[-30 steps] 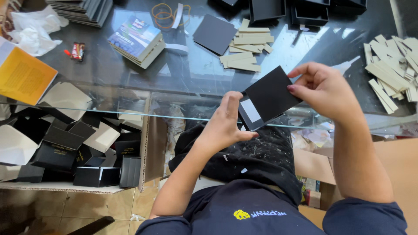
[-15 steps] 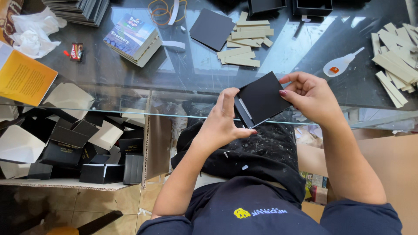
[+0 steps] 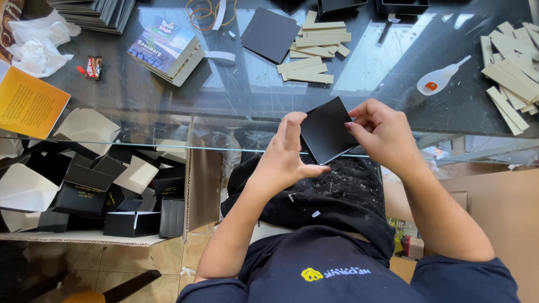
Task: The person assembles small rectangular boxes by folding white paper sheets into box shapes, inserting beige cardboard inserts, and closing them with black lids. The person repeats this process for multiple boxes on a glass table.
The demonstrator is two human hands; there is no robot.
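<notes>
Both hands grip one black square card [image 3: 327,130] at the near edge of the glass table [image 3: 393,101]. Left hand [image 3: 286,154] pinches its left side, thumb up along the edge. Right hand [image 3: 382,132] clamps the right corner with its fingertips. Card is tilted, held over the lap, not resting on the glass (hold looks light). Risks, as judged: uneven pinching could bend or crease it; a slip drops it onto the dark speckled cloth [image 3: 342,185] below, picking up flecks.

Glass table [image 3: 140,106] over tiled floor [image 3: 168,258]
</notes>
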